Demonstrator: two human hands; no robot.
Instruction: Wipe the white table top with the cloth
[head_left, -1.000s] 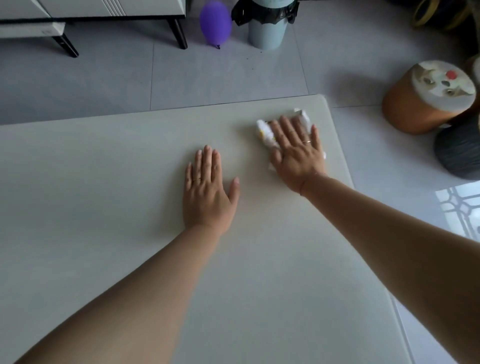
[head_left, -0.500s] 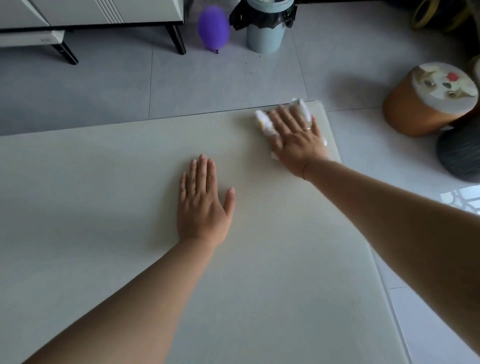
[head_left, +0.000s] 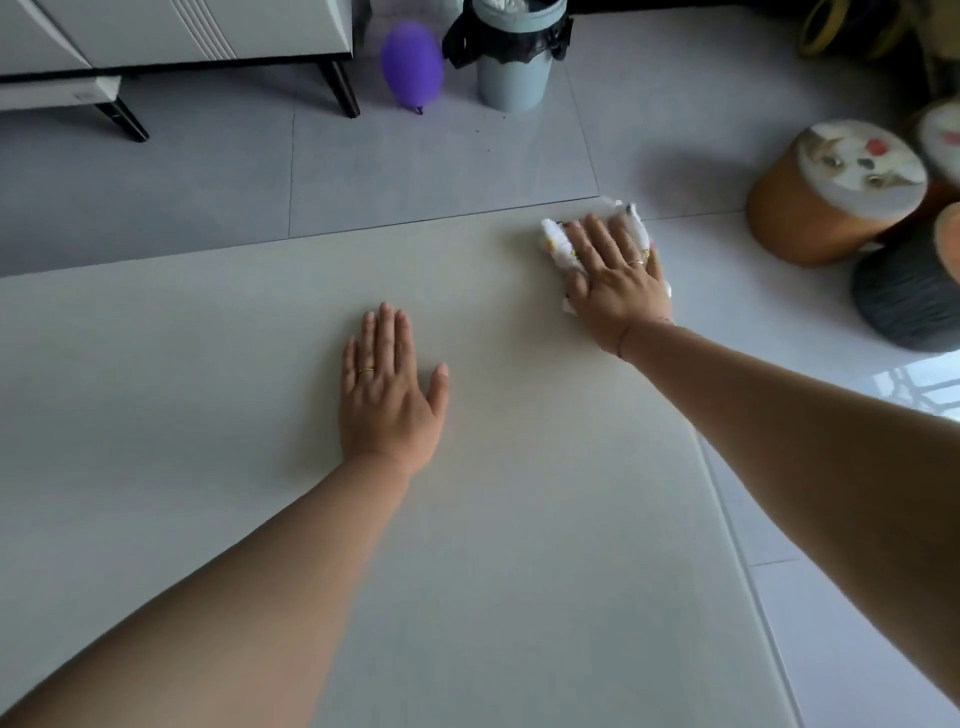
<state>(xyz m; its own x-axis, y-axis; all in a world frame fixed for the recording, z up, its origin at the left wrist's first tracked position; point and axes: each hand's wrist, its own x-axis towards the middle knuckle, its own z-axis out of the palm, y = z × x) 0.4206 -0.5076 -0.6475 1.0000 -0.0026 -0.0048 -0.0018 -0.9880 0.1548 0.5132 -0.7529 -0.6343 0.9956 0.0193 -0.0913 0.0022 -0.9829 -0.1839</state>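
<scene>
A: Why is the right hand (head_left: 618, 283) spread out like that?

B: It lies flat, fingers extended, pinning the cloth (head_left: 558, 244) against the worktop (head_left: 208, 415) under the palm. Nothing is gripped; a broad press like this probably spreads the pressure so the whole pad of fabric rubs the surface.

A: And where does the cloth sit?

B: At the far right corner of the worktop, bunched, with white edges poking out past the fingertips and beside the wrist. Part of it looks to reach the very edge, though whether it overhangs is hard to tell.

A: The left hand (head_left: 387, 395) holds nothing?

B: Nothing. It rests flat and empty near the middle of the worktop, well apart from the cloth. I judge it is a brace, taking body weight while the other arm reaches far out.

A: Anything nearby to worry about?

B: The round stool (head_left: 831, 202) and bin (head_left: 511, 62) stand on the floor, off the worktop.
</scene>
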